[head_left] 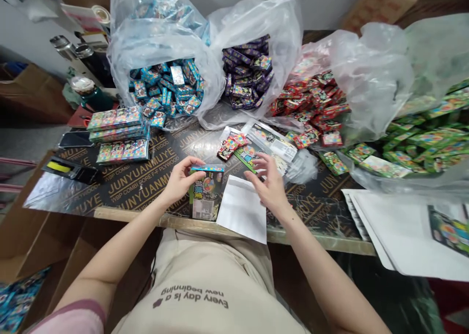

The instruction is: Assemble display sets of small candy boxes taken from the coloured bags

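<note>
My left hand [182,178] pinches the upper left edge of a dark printed packet [207,192], upright near the table's front edge. A narrow blue box [209,168] shows along the packet's top. My right hand [269,182] is in the air to the right, fingers curved and apart, nothing visible in them. Below it lies a blank white sheet [244,207], reaching over the table edge. Just beyond its fingertips are a green packet [245,159] and red small packs [231,146]. Behind them is a pile of clear printed packets [273,145].
Open plastic bags hold blue boxes [164,92], purple packs [245,75], red packs [315,99] and green packs [428,133]. Stacked packs [120,133], a phone [75,139] and a black tape dispenser [71,169] are at left. White sheets [399,226] overhang the right edge.
</note>
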Tool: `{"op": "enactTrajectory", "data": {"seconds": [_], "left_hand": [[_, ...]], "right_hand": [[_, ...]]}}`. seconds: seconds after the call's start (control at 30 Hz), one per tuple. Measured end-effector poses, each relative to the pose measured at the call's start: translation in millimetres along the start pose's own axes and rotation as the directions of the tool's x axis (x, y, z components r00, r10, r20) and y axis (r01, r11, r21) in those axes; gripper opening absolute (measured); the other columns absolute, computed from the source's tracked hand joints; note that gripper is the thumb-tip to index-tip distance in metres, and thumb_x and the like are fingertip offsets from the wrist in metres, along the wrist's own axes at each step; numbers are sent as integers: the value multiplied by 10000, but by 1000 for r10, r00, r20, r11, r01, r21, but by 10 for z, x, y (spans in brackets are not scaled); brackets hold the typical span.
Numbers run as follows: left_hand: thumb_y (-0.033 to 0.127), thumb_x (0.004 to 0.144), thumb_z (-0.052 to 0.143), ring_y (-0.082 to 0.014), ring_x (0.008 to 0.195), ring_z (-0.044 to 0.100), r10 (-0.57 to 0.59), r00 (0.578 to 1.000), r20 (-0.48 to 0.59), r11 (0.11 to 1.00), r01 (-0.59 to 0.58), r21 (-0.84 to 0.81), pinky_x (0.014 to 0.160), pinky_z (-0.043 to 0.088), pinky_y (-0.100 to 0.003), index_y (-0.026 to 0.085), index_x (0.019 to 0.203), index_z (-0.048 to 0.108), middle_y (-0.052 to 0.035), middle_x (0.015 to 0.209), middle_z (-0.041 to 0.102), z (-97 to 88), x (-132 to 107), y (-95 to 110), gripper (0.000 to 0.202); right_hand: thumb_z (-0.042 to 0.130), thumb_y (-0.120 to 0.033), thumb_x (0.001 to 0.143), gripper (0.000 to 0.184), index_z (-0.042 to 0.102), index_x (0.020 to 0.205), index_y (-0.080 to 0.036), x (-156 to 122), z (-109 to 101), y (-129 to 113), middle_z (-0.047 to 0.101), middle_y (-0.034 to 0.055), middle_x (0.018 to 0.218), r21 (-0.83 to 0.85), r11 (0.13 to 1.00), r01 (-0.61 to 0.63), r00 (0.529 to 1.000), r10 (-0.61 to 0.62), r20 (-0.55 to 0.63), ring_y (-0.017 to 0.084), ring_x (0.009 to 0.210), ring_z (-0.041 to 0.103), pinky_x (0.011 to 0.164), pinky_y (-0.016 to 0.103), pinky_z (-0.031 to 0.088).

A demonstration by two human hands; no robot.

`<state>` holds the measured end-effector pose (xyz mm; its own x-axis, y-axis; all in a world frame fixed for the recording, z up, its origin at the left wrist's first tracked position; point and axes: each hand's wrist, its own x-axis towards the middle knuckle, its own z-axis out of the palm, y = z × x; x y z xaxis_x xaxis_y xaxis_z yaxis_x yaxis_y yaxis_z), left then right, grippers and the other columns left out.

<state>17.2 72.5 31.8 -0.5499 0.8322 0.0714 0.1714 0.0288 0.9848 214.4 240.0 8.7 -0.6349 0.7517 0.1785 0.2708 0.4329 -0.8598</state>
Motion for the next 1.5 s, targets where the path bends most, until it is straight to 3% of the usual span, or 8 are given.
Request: {"op": "enactTrajectory", "data": {"seconds": [0.17, 0.43, 0.63, 1.07, 1.17, 1.27, 1.4, 1.5], "left_hand": [[381, 752, 720, -137, 701, 612, -35, 999, 9, 999, 35, -25, 665, 482, -250, 157, 829, 685, -21, 776, 686, -5, -21, 157, 239], [273, 605, 816, -132, 606, 633, -216, 972, 97, 964, 228, -139, 625, 500, -245, 130, 681, 699, -33, 666, 704, -153, 68, 352, 201], [232, 672, 752, -152, 636, 670, -248, 925, 287, 967, 255, 12, 636, 509, -244, 122, 743, 756, -69, 725, 749, -278, 180, 466, 131], [233, 748, 712, -183, 669, 704, -59, 905, 422, 995, 21, 94, 628, 554, -260, 137, 790, 766, -77, 760, 760, -375, 212, 480, 118], [192, 779, 667, -174, 707, 713, 107, 908, 406, 967, -190, 170, 653, 559, -252, 145, 813, 760, -77, 803, 764, -349, 148, 510, 109], [204, 778, 688, -159, 726, 713, 332, 863, 381, 850, -448, 276, 671, 561, -241, 161, 826, 743, -72, 837, 762, -304, 62, 495, 84], [186, 827, 656, -129, 681, 692, 525, 781, 338, 673, -624, 396, 623, 542, -209, 157, 758, 699, -67, 798, 742, -254, -4, 384, 86], [143, 851, 616, -126, 703, 682, 550, 773, 316, 660, -634, 404, 636, 539, -214, 155, 830, 699, -67, 813, 725, -202, -48, 312, 86]], "right_hand": [[682, -336, 809, 442, 507, 1209, -268, 69, 367, -609, 689, 6, 890, 417, 909, -2, 993, -47, 106, 163, 819, 664, 770, 336, 539], [719, -273, 769, 309, 588, 1046, -237, 51, 383, -743, 662, -31, 746, 429, 903, -14, 990, -47, 131, 130, 682, 635, 685, 293, 534], [730, -285, 754, 298, 568, 996, -225, 76, 324, -775, 680, -25, 729, 420, 904, -81, 983, 5, 181, 142, 667, 653, 664, 297, 531], [724, -277, 781, 282, 532, 984, -238, -21, 282, -734, 713, -15, 753, 437, 899, -39, 987, -33, 156, 167, 723, 712, 697, 310, 563], [712, -264, 794, 275, 523, 992, -237, -23, 268, -711, 716, -12, 761, 408, 913, 12, 987, -76, 140, 168, 722, 719, 682, 303, 572], [677, -244, 827, 235, 529, 1010, -237, -53, 267, -677, 718, 3, 818, 324, 936, 138, 982, -173, 81, 173, 751, 728, 708, 316, 590], [650, -144, 832, 215, 587, 1006, -253, -134, 302, -606, 733, 24, 902, 141, 872, 469, 881, -472, -12, 178, 808, 727, 751, 327, 600], [647, -114, 826, 254, 607, 1025, -267, -173, 311, -557, 742, 31, 925, 74, 802, 593, 804, -595, 8, 193, 859, 719, 752, 341, 598]]}}
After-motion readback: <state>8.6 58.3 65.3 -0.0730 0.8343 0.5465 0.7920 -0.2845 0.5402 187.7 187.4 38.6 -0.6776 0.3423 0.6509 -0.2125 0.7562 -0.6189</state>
